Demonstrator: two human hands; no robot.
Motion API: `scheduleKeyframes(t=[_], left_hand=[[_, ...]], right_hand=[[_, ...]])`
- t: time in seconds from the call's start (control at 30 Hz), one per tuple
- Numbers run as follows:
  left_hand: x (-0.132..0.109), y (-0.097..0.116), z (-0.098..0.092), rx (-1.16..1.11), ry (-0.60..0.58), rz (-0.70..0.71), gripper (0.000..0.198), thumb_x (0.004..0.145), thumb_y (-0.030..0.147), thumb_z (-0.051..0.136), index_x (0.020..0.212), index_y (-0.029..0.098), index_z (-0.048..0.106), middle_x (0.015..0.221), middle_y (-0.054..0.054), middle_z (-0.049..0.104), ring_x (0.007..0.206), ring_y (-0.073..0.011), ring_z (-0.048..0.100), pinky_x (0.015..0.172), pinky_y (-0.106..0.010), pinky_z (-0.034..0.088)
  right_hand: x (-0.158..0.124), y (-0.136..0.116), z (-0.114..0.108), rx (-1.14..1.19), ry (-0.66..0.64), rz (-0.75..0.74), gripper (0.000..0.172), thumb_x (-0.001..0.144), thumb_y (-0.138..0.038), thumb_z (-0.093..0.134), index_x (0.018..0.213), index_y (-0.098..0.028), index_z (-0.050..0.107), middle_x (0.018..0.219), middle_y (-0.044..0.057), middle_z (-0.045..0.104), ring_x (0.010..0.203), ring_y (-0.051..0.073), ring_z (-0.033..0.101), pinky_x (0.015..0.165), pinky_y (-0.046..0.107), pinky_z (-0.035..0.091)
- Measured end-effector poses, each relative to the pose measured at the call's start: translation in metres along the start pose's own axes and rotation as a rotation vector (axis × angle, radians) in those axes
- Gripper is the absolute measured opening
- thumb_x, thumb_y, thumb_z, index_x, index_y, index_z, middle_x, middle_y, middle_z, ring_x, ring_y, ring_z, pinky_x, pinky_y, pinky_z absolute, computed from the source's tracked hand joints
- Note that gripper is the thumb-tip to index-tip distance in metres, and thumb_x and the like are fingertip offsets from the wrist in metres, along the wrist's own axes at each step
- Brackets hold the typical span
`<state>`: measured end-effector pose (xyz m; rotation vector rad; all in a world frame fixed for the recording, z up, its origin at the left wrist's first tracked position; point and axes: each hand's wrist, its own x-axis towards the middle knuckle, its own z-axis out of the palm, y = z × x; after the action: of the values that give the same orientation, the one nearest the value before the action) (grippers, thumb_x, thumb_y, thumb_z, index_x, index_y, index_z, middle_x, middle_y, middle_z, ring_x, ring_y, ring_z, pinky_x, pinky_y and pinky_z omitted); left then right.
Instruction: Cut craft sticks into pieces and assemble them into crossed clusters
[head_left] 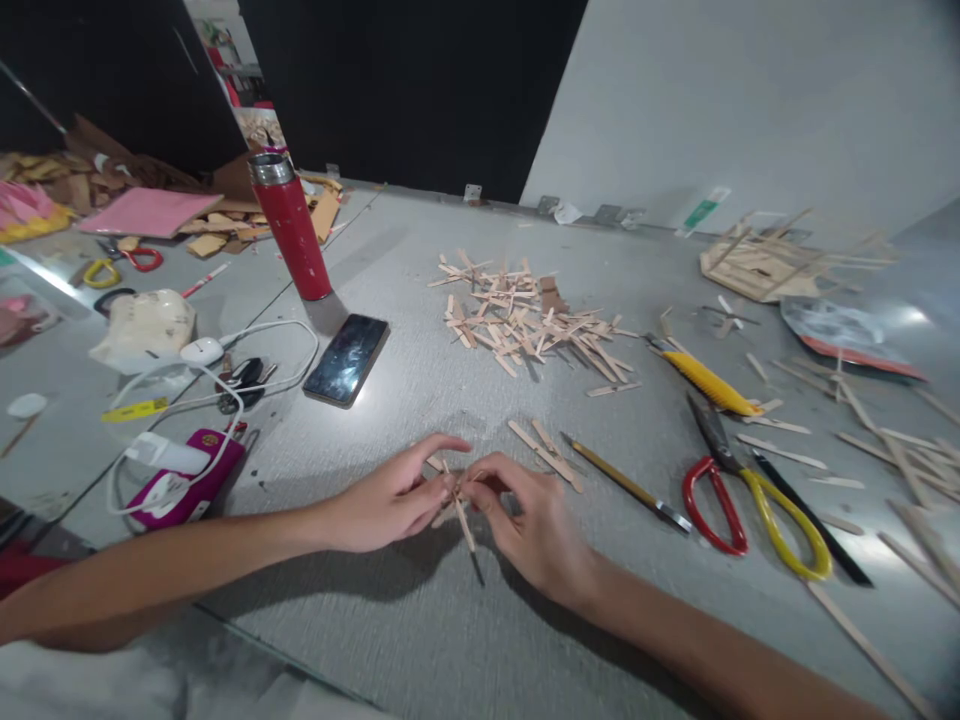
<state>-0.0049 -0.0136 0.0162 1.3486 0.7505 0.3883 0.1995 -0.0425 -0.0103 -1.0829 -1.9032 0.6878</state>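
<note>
My left hand [401,497] and my right hand [521,505] meet low in the middle of the view, above the grey table. Between their fingertips is a small piece made of crossed wooden craft sticks [465,524]. My left hand grips it with thumb and fingers, its index finger lifted away. On the other side, my right thumb and fingertips pinch the piece where the sticks cross; the exact joint is hidden. Two loose craft sticks [546,455] lie just beyond my right hand, beside a yellow pencil [626,483].
A pile of cut craft sticks [525,315] lies ahead. Scissors [739,490] and a yellow cutter [705,378] are on the right, near a stick structure [757,265]. Leftward are a phone [346,360], a red bottle [291,228], a white cable [259,325] and a purple case [187,480].
</note>
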Motion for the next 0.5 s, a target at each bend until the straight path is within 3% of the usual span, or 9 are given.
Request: scheduleKeyframes(t=[0.33, 0.5], left_hand=[[0.0011, 0.0006, 0.0005, -0.090, -0.038, -0.080, 0.059, 0.104, 0.054, 0.048, 0.146, 0.013, 0.044, 0.048, 0.014, 0.035, 0.041, -0.0091, 0.027, 0.040, -0.019, 0.020], [0.0018, 0.0015, 0.0002, -0.159, 0.069, -0.067, 0.055, 0.105, 0.056, 0.045, 0.142, 0.015, 0.044, 0.050, 0.013, 0.037, 0.041, -0.0089, 0.026, 0.040, -0.019, 0.020]], right_hand=[[-0.0065, -0.0063, 0.0041, 0.149, -0.023, 0.147, 0.022, 0.101, -0.032, 0.058, 0.081, -0.023, 0.058, 0.056, -0.005, 0.060, 0.047, 0.012, 0.058, 0.048, 0.022, 0.046], [-0.0052, -0.0068, 0.0083, 0.461, 0.031, 0.377, 0.035, 0.100, -0.050, 0.062, 0.080, -0.022, 0.055, 0.055, -0.005, 0.060, 0.039, 0.011, 0.059, 0.039, 0.021, 0.048]])
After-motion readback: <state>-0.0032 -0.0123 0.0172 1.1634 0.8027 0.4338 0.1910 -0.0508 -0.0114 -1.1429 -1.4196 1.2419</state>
